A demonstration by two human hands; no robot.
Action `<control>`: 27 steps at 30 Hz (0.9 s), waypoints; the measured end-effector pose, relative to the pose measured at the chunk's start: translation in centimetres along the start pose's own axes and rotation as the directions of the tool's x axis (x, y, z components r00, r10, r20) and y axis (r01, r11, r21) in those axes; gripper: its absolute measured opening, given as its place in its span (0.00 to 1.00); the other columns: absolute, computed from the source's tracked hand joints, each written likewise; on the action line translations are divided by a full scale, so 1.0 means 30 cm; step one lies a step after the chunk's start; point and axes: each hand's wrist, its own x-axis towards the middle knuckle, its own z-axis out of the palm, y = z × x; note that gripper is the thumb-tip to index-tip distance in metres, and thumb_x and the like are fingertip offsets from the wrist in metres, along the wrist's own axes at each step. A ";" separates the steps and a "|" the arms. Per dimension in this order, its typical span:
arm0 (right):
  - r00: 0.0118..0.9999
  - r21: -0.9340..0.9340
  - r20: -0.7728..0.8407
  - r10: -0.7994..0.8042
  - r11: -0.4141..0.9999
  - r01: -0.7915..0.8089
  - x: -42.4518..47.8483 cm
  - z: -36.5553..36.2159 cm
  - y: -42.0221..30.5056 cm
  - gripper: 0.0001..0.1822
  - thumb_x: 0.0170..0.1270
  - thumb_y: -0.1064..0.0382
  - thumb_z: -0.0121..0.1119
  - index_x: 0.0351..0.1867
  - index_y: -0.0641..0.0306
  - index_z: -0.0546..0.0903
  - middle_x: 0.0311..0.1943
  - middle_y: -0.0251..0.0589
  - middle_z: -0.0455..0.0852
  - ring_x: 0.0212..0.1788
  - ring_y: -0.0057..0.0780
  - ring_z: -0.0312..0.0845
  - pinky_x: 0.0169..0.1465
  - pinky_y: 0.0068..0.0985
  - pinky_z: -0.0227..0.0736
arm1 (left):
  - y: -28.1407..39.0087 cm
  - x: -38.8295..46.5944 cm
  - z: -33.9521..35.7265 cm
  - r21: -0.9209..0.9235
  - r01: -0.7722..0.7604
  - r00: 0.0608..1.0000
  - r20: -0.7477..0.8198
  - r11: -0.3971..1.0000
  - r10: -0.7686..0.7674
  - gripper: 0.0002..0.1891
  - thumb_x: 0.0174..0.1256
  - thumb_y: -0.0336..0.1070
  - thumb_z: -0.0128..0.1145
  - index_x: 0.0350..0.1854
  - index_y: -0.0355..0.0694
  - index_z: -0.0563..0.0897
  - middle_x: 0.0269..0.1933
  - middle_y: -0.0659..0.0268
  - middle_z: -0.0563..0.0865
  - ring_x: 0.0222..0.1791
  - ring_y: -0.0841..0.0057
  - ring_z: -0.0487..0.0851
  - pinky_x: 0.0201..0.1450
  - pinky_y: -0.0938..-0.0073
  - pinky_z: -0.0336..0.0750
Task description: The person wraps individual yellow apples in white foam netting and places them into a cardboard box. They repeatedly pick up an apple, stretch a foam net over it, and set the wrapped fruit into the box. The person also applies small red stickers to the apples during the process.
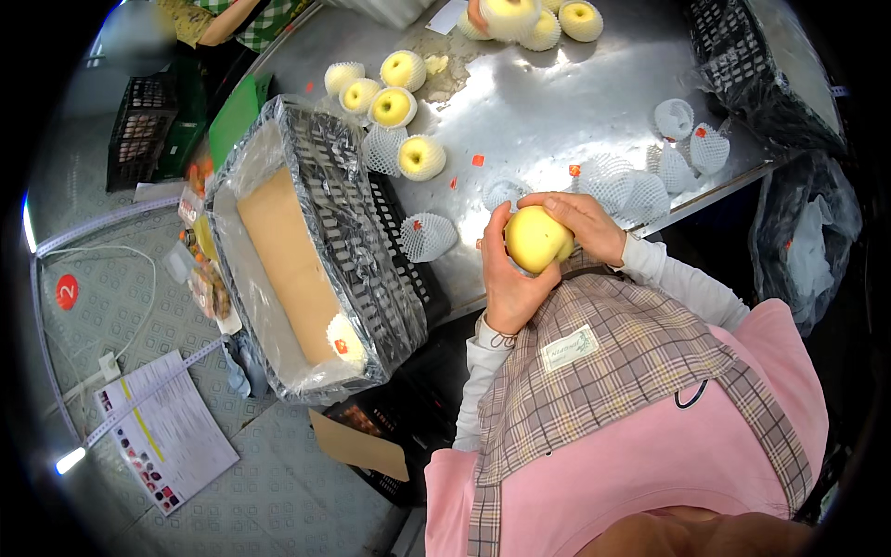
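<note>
Both my hands hold one bare yellow apple (534,239) close to my apron, over the near edge of a metal table (557,104). My left hand (511,285) cups it from the left and below; my right hand (585,223) touches its upper right side. Empty white foam nets (619,188) lie just beyond and right of my hands, some with small red stickers. Another foam net (428,237) rests to the left. Yellow apples in foam nets (393,106) form a group at the table's left, with one netted apple (421,157) nearer me.
Left of me stands a plastic-lined black crate (327,209) with cardboard inside and a netted fruit (344,339) in its near corner. At the top, another person's hand (478,14) is by more netted apples (581,19). Another lined crate (766,76) stands right, above a plastic bag (807,244).
</note>
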 end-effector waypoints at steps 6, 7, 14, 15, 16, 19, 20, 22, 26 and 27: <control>0.973 0.140 -0.193 0.126 0.985 -0.100 -0.002 -0.166 0.054 0.23 0.79 0.48 0.55 0.62 0.62 0.82 0.52 0.37 0.88 0.47 0.21 0.86 0.51 0.21 0.78 | -0.022 0.005 -0.001 -0.374 0.113 0.993 0.023 0.921 -0.112 0.46 0.50 0.23 0.69 0.76 0.38 0.62 0.63 0.57 0.75 0.62 0.66 0.79 0.66 0.65 0.76; 0.931 0.012 -0.346 0.118 0.993 -0.121 0.005 -0.248 0.054 0.21 0.79 0.48 0.56 0.60 0.62 0.83 0.49 0.36 0.89 0.44 0.20 0.85 0.48 0.21 0.77 | -0.028 0.004 -0.006 -0.419 0.144 0.988 0.015 0.896 -0.151 0.43 0.54 0.23 0.68 0.75 0.36 0.63 0.63 0.56 0.77 0.61 0.67 0.80 0.65 0.65 0.76; 0.760 -0.442 -0.634 -0.142 0.873 -0.207 -0.046 -0.524 0.017 0.11 0.64 0.61 0.70 0.45 0.62 0.86 0.38 0.33 0.88 0.41 0.24 0.83 0.46 0.24 0.77 | -0.075 0.027 -0.025 -0.706 0.346 0.907 0.084 0.618 -0.412 0.38 0.60 0.20 0.63 0.75 0.31 0.65 0.65 0.57 0.78 0.65 0.67 0.79 0.69 0.64 0.74; 0.804 -0.612 -0.527 -0.275 0.779 -0.134 -0.063 -0.492 0.012 0.12 0.61 0.62 0.71 0.45 0.61 0.86 0.39 0.33 0.87 0.43 0.27 0.83 0.48 0.26 0.76 | -0.073 0.031 -0.022 -0.725 0.334 0.913 0.089 0.603 -0.399 0.38 0.60 0.20 0.63 0.75 0.31 0.65 0.65 0.57 0.78 0.65 0.67 0.79 0.69 0.64 0.74; 0.828 -0.744 -0.434 -0.355 0.659 -0.108 -0.081 -0.445 0.011 0.13 0.59 0.63 0.71 0.45 0.59 0.86 0.40 0.34 0.85 0.44 0.30 0.82 0.50 0.28 0.76 | -0.068 0.035 -0.019 -0.740 0.330 0.912 0.091 0.586 -0.399 0.38 0.60 0.20 0.63 0.75 0.31 0.65 0.65 0.57 0.78 0.65 0.67 0.79 0.69 0.64 0.74; 0.872 -0.929 -0.260 -0.415 0.355 -0.109 -0.107 -0.320 0.020 0.15 0.54 0.65 0.72 0.45 0.57 0.86 0.42 0.37 0.82 0.49 0.38 0.79 0.55 0.34 0.74 | -0.039 0.040 -0.016 -0.712 0.345 0.918 0.119 0.611 -0.379 0.38 0.59 0.21 0.63 0.75 0.31 0.66 0.65 0.57 0.79 0.65 0.67 0.79 0.69 0.64 0.73; 0.892 -0.967 -0.185 -0.412 0.239 -0.091 -0.106 -0.302 0.024 0.15 0.53 0.65 0.72 0.44 0.56 0.86 0.43 0.38 0.80 0.50 0.40 0.78 0.57 0.36 0.73 | -0.030 0.041 -0.017 -0.691 0.353 0.920 0.134 0.631 -0.368 0.38 0.58 0.21 0.63 0.75 0.31 0.66 0.65 0.57 0.79 0.65 0.67 0.79 0.70 0.65 0.73; 0.901 -0.949 -0.217 -0.376 0.296 -0.105 -0.091 -0.311 0.033 0.15 0.54 0.65 0.71 0.45 0.56 0.86 0.41 0.39 0.81 0.47 0.39 0.79 0.54 0.34 0.74 | -0.021 0.043 -0.018 -0.696 0.367 0.928 0.231 0.617 -0.291 0.39 0.58 0.23 0.64 0.75 0.31 0.66 0.65 0.57 0.79 0.66 0.67 0.79 0.70 0.65 0.73; 0.938 -0.724 -0.277 -0.207 0.687 -0.062 -0.059 -0.372 0.058 0.12 0.61 0.66 0.67 0.47 0.58 0.86 0.41 0.36 0.85 0.44 0.32 0.82 0.51 0.28 0.77 | -0.045 0.048 -0.013 -0.802 0.418 0.908 0.359 0.428 -0.214 0.38 0.59 0.31 0.65 0.74 0.31 0.67 0.66 0.55 0.79 0.66 0.64 0.79 0.70 0.61 0.73; 0.936 -0.587 -0.305 -0.177 0.808 -0.039 -0.048 -0.386 0.060 0.11 0.64 0.67 0.65 0.48 0.60 0.86 0.42 0.35 0.86 0.44 0.29 0.83 0.51 0.26 0.77 | -0.058 0.052 -0.011 -0.833 0.439 0.898 0.393 0.336 -0.200 0.38 0.60 0.33 0.65 0.74 0.31 0.67 0.66 0.55 0.79 0.66 0.63 0.79 0.70 0.60 0.73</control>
